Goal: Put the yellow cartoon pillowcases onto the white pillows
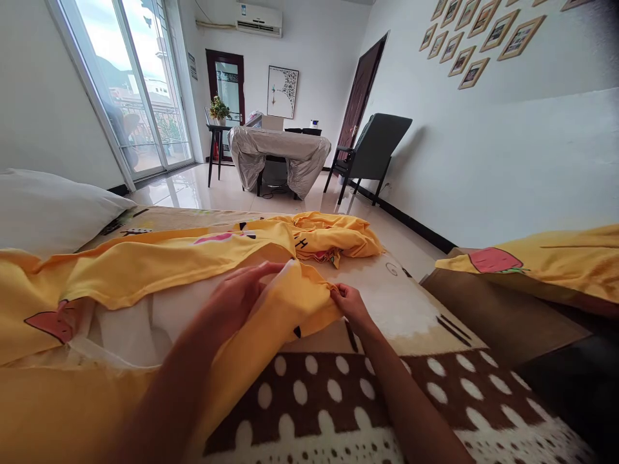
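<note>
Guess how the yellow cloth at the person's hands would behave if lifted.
The yellow cloth would likely droop, since it lies in loose folds. It should crumple easily, as its edge gathers where the right hand pinches it.

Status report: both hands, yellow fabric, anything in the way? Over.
Right hand pinches edge of yellow printed fabric; left hand against it. Fabric rumpled, white material showing in gap. No obstruction visible at hands.

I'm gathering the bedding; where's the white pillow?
In the head view, the white pillow lies at the far left, just beyond the yellow cloth.
</note>
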The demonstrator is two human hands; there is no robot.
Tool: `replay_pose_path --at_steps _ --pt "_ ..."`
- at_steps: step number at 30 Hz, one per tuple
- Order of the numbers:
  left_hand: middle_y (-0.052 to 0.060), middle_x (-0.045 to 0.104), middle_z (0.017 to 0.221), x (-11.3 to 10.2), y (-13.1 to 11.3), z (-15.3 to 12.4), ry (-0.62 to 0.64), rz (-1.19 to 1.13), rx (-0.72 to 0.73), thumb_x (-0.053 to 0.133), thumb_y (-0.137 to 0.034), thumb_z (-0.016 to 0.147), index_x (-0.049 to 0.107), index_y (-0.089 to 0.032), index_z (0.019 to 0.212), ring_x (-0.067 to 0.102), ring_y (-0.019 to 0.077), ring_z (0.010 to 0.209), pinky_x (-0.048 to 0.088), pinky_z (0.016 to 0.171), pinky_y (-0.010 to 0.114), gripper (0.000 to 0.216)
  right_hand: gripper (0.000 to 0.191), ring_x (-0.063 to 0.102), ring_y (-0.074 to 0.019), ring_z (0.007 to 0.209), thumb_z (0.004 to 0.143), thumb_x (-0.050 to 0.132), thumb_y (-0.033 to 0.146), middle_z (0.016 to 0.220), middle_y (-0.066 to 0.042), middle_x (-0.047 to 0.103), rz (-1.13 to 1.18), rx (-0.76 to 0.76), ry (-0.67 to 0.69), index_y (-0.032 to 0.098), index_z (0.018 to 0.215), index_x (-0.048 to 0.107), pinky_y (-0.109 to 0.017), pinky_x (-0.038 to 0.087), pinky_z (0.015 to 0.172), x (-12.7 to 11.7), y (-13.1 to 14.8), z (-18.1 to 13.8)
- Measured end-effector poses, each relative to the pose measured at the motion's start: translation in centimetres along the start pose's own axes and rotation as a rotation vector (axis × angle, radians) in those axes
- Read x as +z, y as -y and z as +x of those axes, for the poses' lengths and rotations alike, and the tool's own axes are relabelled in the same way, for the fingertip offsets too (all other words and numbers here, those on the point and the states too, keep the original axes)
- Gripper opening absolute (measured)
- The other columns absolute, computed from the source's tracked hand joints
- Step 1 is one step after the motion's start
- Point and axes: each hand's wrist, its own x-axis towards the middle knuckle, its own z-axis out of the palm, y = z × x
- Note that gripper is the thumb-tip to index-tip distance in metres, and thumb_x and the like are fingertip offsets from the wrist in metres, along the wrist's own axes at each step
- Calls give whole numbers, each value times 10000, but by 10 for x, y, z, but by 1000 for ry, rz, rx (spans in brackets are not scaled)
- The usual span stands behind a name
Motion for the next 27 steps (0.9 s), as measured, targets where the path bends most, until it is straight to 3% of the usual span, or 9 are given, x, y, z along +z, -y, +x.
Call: replay_pose_path --at_steps 3,5,7,10,17,20,23,25,27 --pt "-2 643 607 -10 -24 -22 52 69 65 700 -435 672 506 -215 1330 572 133 497 412 442 200 720 473 526 -153 682 658 502 586 776 -56 619 -39 17 65 145 816 566 -240 410 573 -4 4 -2" --pt "2 670 669 -11 -34 -36 -77 216 171 751 -363 643 559 -230 1265 591 131 552 414 463 186 664 434 499 -134 645 652 541 558 720 -30 593 -84 37 166 142 774 570 -222 376 544 -11 9 -6" --pt "16 685 708 -11 -40 -45 -269 334 261 744 -378 646 683 -203 1033 587 127 580 412 477 188 428 355 441 -103 575 619 620 489 617 8 534 -139 66 312 144 671 556 -203 317 497 -20 18 -11" --pt "8 687 728 -20 -42 -46 -557 454 351 699 -395 674 708 -196 797 569 114 606 392 491 188 234 319 331 -63 504 571 690 388 508 52 413 -217 103 502 154 523 477 -197 220 450 -35 35 -22" --pt "-61 621 722 -66 -43 -33 -889 513 293 644 -373 698 687 -187 881 515 83 642 371 545 186 264 376 382 -72 561 682 680 495 628 33 469 -112 85 730 132 723 592 -193 299 501 -63 77 -42" --pt "-64 553 665 -78 -43 -32 -998 737 267 529 -416 781 672 -196 981 523 104 625 351 541 227 330 416 445 -81 584 678 706 518 670 17 516 46 96 722 127 797 629 -189 351 529 -65 90 -53" --pt "10 613 745 -67 -44 -40 -1025 1203 354 402 -366 877 677 -158 971 616 214 781 435 648 330 357 407 483 -84 582 650 747 496 679 13 548 203 112 669 134 799 636 -184 369 524 -59 102 -64" --pt "119 648 1046 -42 -43 -54 -962 1465 577 418 -326 894 666 -125 989 598 309 1015 453 823 448 334 404 504 -89 584 648 756 486 694 5 575 270 114 650 135 814 645 -186 379 520 -52 110 -73" --pt "151 572 1255 -8 -37 -71 -815 1584 860 469 -286 888 625 -143 1088 537 323 1149 411 932 495 291 389 508 -91 578 645 762 475 692 1 584 309 100 638 135 795 649 -185 377 511 -44 118 -82"
